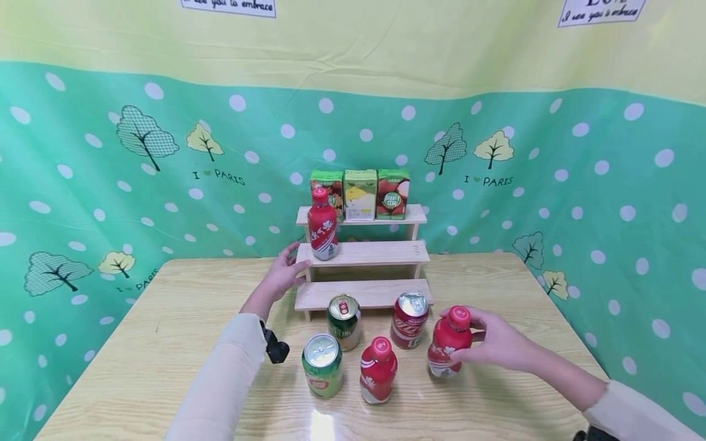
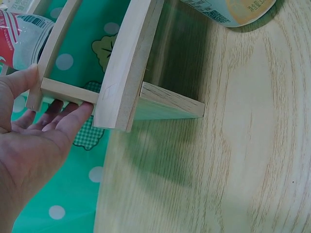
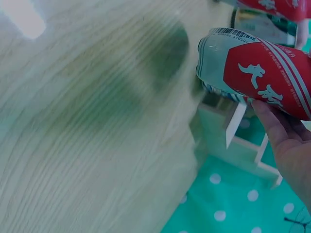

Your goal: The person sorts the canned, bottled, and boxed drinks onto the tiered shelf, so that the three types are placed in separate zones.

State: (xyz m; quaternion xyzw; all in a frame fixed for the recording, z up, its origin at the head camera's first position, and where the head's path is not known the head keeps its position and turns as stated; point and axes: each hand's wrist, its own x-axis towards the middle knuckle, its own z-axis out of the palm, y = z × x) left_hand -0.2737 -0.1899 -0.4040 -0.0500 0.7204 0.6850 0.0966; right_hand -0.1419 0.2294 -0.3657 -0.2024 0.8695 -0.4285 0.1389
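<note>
My right hand grips a red bottle with a red cap at the right of the table; in the right wrist view the same bottle shows its white lower part and barcode. Whether its base touches the table I cannot tell. My left hand holds the left end of the three-step wooden shelf, its thumb at the middle step's edge and its fingers at the support below. On that middle step, at the left, stands another red bottle.
Juice boxes line the top step. In front of the shelf stand a dark green can, a light green can, a dark red can and a third red bottle. A dotted green cloth hangs behind the table.
</note>
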